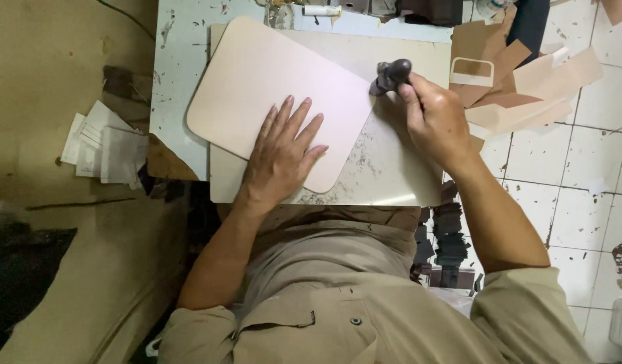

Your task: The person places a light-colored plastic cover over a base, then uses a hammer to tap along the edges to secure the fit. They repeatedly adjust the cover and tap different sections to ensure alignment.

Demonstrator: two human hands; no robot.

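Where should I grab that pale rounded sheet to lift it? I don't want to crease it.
Take the pale sheet by its far-left rounded corner, coming from the left: that corner overhangs the cutting board, away from the left hand pressing it flat.

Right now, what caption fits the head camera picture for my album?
Left hand presses a pale rounded sheet flat on a board while right hand grips a dark tool at its edge.

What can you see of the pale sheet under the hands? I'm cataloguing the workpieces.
The pale pink sheet looks like thin leather or board: flat, smooth, rounded corners. It lies askew on the scuffed cutting board, its far corner overhanging. The left hand presses flat on it; the right hand holds a dark tool at its right edge.
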